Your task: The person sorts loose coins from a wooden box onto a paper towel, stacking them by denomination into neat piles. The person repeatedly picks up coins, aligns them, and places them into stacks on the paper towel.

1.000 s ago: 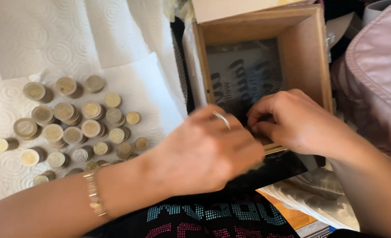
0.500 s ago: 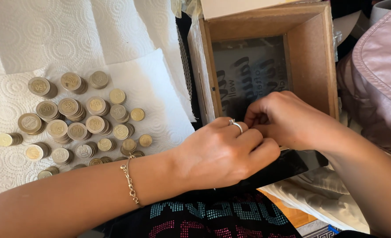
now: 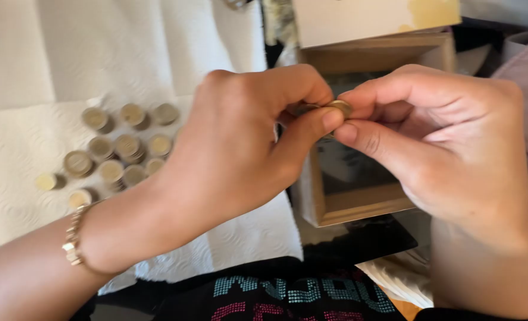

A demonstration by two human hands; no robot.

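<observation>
white paper towel (image 3: 32, 160) | coin stacks (image 3: 118, 148) | wooden box (image 3: 359, 205) – both hands pinch coins (image 3: 335, 108)

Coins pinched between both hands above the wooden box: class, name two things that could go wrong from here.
1. The coins are held only at the fingertips of left hand and right hand; one could slip into the wooden box.
2. The left forearm hangs over the coin stacks on the paper towel; lowering it might topple them.

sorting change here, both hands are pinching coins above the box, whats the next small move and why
Probably carry the coins, pinched between left hand and right hand, left to the coin stacks on the paper towel; that is where sorted coins already sit.
</observation>
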